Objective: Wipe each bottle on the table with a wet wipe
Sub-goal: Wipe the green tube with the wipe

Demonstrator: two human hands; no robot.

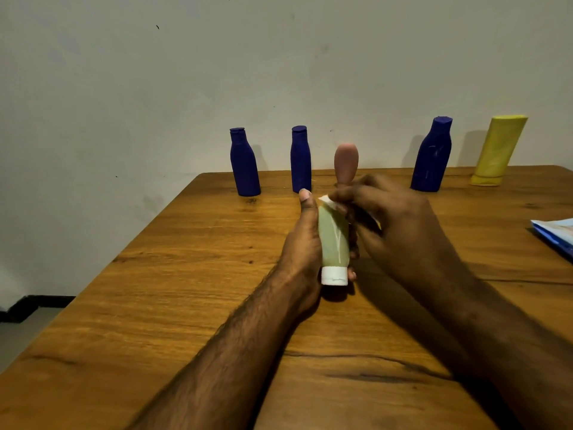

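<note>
My left hand [305,240] grips a pale green tube [334,240] with a white cap pointing toward me, held above the wooden table [186,290]. My right hand [393,218] pinches a white wet wipe [326,200] against the tube's far end; most of the wipe is hidden under the fingers. Along the far edge stand three dark blue bottles [244,162] [300,159] [432,155], a pink bottle [346,161] partly behind my right hand, and a yellow tube [499,150] standing on its cap.
A blue and white packet [556,235] lies at the table's right edge. A pale wall rises right behind the row of bottles. The table's left edge drops to the floor.
</note>
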